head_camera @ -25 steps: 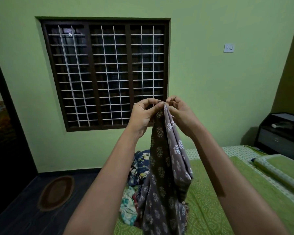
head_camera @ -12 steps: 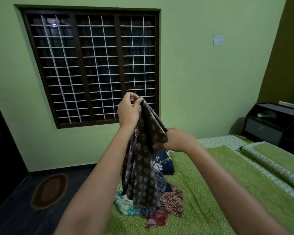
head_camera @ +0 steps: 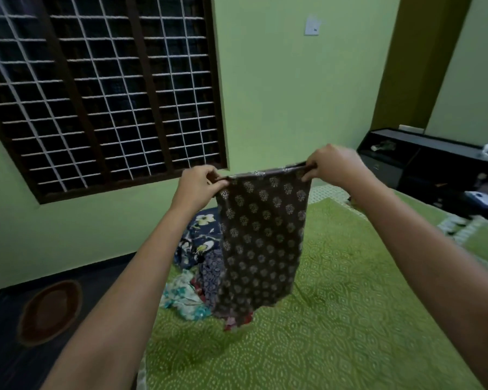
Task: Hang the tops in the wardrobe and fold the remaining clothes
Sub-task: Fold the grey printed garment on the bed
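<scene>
Left hand [head_camera: 197, 183] and right hand [head_camera: 331, 164] pinch top corners of brown printed garment [head_camera: 261, 237], stretched flat, hanging over clothes pile [head_camera: 193, 266] on bed [head_camera: 335, 319].

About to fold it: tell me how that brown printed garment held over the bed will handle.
Probably floppy: the brown printed garment hangs limp from its top edge between the left hand and right hand. Likely light, since fingertip pinches carry it. It should drape flat on the bed rather than hold shape.
</scene>
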Tool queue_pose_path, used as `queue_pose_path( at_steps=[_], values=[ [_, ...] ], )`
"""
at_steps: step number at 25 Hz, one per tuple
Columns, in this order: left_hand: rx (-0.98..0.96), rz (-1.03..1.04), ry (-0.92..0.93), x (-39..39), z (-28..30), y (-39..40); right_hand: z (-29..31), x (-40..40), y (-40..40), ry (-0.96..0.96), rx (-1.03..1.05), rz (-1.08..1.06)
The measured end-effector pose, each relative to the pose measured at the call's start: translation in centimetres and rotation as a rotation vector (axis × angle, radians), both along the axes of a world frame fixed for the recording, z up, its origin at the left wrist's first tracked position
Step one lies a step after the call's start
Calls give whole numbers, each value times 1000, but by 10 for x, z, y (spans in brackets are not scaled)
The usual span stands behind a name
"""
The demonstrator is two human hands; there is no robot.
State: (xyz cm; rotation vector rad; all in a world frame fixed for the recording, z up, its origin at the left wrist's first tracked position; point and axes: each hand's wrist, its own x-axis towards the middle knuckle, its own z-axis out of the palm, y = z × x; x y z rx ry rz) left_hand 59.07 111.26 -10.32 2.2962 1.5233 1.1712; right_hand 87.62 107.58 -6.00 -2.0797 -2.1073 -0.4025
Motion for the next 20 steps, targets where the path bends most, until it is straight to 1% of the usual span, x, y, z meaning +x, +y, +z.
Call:
queue_pose_path(
  at_steps=[1, 2, 3, 5, 6, 8, 9, 11, 14, 17, 18, 20],
  values=[
    [64, -2, -17, 13, 4, -6, 5, 15, -9, 20, 100, -33],
    [102, -5, -18, 28, 5, -10, 5, 32, -16, 62, 158, -64],
    [91, -6, 38, 44, 3, -18, 2, 46, -26, 76, 118, -82],
    [1, 23, 269, 81, -18, -29, -18, 74, -48, -7, -124, -131],
    [-10, 27, 317, 101, -33, -36, -30, 92, -62, -32, -156, -142],
    [19, 42, 248, 136, -53, -47, -49, 129, -83, -6, 44, -143],
    [10, 54, 234, 154, -57, -52, -54, 149, -92, 17, 93, -149],
    [-33, 46, 308, 192, -73, -66, -67, 183, -115, -13, -42, -154],
    [-95, 75, 300, 249, -91, -94, -91, 237, -134, -93, -65, -149],
    [-104, 37, 371, 291, -105, -118, -110, 281, -154, -82, -186, -104],
    [-113, 32, 372, 300, -105, -125, -114, 291, -158, -86, -179, -97],
    [-149, 8, 374, 313, -99, -132, -102, 310, -162, -56, -193, -81]
  ],
)
